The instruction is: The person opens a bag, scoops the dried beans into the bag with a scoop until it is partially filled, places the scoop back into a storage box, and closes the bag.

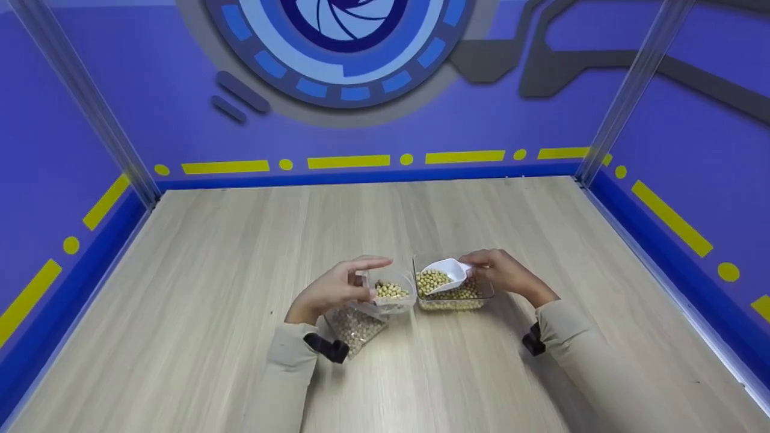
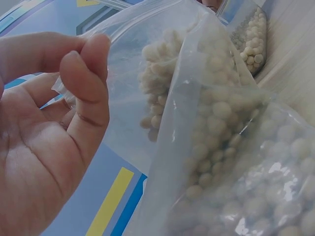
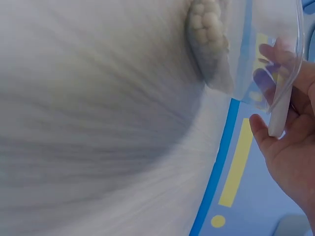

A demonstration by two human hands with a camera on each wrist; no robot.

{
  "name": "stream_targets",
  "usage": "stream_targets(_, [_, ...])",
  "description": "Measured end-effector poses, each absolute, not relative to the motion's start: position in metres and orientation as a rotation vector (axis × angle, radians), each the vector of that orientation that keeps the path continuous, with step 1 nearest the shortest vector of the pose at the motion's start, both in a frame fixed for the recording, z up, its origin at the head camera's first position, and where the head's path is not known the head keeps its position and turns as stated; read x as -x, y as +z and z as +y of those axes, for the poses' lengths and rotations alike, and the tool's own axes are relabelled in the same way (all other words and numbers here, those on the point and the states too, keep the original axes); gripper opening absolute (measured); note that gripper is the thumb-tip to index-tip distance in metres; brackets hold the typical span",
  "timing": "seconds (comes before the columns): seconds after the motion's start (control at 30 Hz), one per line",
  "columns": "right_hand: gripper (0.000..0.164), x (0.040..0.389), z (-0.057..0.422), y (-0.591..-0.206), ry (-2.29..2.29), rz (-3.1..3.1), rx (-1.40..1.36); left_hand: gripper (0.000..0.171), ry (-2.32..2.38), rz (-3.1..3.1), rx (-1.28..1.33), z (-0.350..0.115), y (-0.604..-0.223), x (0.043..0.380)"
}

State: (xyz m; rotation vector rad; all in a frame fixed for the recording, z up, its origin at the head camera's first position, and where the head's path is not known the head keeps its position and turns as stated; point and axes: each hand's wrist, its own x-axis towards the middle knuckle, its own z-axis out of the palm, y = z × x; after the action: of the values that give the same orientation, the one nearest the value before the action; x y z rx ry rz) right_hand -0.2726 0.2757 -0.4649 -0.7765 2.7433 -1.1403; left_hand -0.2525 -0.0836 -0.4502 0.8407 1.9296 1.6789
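Observation:
My left hand [image 1: 337,287] holds the left side of a clear plastic container [image 1: 411,300] with pale yellow beans [image 1: 390,291] inside. In the left wrist view, the thumb and fingers [image 2: 91,93] curl at its edge. A clear bag [image 1: 355,328] of similar beans lies below that hand, filling much of the left wrist view. My right hand [image 1: 502,273] grips the handle of a white scoop [image 1: 452,272], which tilts down to the left within a clear rectangular box [image 1: 455,304] of beans. Beans lie at the scoop's mouth. The right wrist view shows the scoop handle [image 3: 280,110] between the fingers.
The container and the box stand side by side on a light wood-grain table [image 1: 240,258]. Blue-purple panels [image 1: 385,135] with yellow markings rise at the back and both sides. Each wrist wears a black band [image 1: 328,347].

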Motion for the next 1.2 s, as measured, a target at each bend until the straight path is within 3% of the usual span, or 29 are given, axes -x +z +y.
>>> stream_targets(0.77, [0.035,0.273,0.287,-0.471,-1.379,2.564,0.631,0.063,1.695,1.911,-0.82,-0.083,-0.452,0.254])
stream_targets(1.2, [0.032,0.272,0.282,-0.459,-1.371,2.644,0.712,0.063,1.692,1.905,-0.85,-0.084,-0.453,0.254])
